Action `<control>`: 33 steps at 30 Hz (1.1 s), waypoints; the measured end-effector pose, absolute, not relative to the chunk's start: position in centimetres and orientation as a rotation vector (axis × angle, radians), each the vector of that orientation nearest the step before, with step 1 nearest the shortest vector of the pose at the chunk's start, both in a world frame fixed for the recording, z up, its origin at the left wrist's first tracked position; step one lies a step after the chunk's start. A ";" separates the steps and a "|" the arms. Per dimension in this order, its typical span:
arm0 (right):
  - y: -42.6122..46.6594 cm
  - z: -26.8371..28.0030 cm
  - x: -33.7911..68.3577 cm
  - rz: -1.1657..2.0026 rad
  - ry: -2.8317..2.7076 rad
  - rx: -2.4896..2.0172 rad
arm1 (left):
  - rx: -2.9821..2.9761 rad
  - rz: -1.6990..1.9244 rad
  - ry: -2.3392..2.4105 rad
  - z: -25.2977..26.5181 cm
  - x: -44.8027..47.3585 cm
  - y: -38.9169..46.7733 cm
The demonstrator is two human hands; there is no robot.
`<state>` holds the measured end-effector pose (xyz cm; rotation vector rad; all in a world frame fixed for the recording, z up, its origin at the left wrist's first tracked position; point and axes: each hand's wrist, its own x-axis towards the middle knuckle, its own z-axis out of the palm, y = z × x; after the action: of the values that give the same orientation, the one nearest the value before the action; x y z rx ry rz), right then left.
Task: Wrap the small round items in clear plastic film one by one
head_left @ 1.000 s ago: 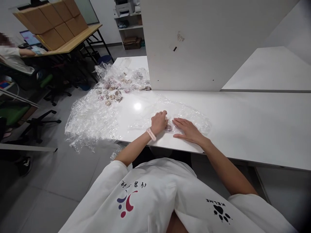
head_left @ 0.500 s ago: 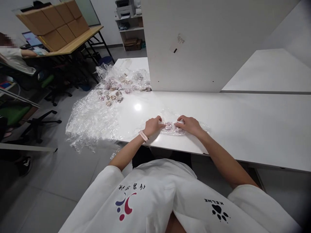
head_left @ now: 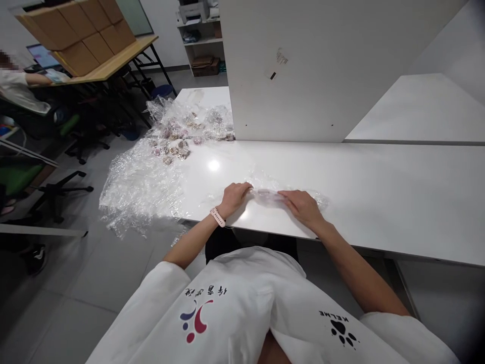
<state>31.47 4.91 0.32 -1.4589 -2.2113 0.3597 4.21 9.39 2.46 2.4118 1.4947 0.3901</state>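
Note:
A bundle in clear plastic wrap (head_left: 268, 196) with something pinkish inside lies on the white table, close to its front edge; blur hides what the wrap covers. My left hand (head_left: 235, 196), with a pale pink band above the wrist, is closed on the left end of the bundle. At the right end, my right hand (head_left: 303, 206) pinches the wrap between thumb and fingers. Loose clear film (head_left: 320, 198) spreads out past my right fingers, and more lies behind the bundle.
Crumpled plastic film (head_left: 140, 187) hangs over the table's left end, beside several small wrapped items (head_left: 178, 150). A tall white panel (head_left: 295, 101) rises behind my hands. Further left, cardboard boxes (head_left: 83, 38) stand on a wooden desk, where a person (head_left: 22, 91) sits.
My right hand has shifted slightly right and flattened over the bundle's end. My left hand has moved slightly left. The pinkish contents now look blurred and drawn out.

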 end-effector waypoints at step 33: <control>1.3 3.2 27.8 1.552 -0.776 -1.092 | 0.176 0.762 0.763 3.0 13.3 4.2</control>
<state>27.83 1.31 3.16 -1.0925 -0.7759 1.5517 13.28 4.24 3.02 0.1761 0.7632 0.7622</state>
